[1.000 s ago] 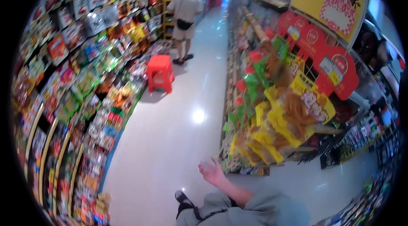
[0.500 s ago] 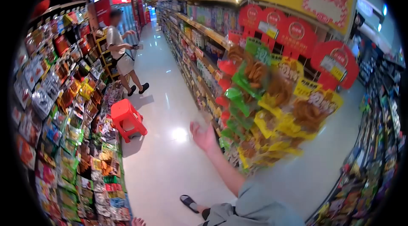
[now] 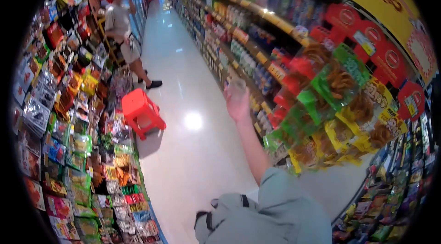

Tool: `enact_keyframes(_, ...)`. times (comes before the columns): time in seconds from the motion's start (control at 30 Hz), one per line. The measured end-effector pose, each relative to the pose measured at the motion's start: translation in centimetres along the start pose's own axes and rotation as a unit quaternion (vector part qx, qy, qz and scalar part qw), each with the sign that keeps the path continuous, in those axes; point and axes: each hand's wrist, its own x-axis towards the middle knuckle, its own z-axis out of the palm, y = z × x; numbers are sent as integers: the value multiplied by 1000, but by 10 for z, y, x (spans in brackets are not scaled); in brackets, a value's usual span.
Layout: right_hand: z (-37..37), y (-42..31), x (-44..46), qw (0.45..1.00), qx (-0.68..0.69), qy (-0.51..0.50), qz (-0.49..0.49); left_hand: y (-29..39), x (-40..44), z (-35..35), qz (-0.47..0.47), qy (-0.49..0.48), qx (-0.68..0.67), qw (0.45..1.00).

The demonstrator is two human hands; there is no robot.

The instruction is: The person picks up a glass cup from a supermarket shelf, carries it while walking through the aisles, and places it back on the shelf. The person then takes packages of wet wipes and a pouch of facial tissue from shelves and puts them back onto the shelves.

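My right hand is raised in front of me over the aisle floor, its fingers curled around a small, translucent, whitish object that is too blurred to name. Just right of my forearm hang snack bags with yellow, green and red packaging, some with brown twisted pieces inside. The hand is apart from these bags. Behind it run long shelves of bottles. My left hand is not in view.
A red plastic stool stands on the floor at the left, beside a rack of packaged snacks. Farther up the aisle stands a person. Another stocked shelf lies at the lower right. Red signs top the hanging bags.
My right hand has risen and moved right with the translucent object. My left fingertips have left the bottom edge. The person has turned and raised a hand to the head.
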Motion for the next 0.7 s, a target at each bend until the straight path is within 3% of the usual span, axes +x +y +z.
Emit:
enact_keyframes(0.1, -5, 35, 19, 1000, -3, 14, 25, 18, 14, 8, -37, -13, -25, 999)
enact_keyframes(0.27, -14, 99, 54, 972, 182, 13, 147, 90, 74, 42, -30, -63, -25, 997)
enact_keyframes(0.43, -27, 189, 90, 985, -91, 122, 86, 194, 149, 41, -13, -82, -8, 997)
enact_keyframes(0.6, -18, 263, 136, 965, -204, 165, 27, 302, 234, 21, 6, -76, -20, 997)
enact_keyframes(0.67, -27, 276, 160, 984, -10, 161, 75, 338, 266, 20, 22, -88, -34, 995)
enact_keyframes(0.7, -31, 285, 170, 984, 9, 155, 82, 360, 284, 22, 29, -105, -54, 993)
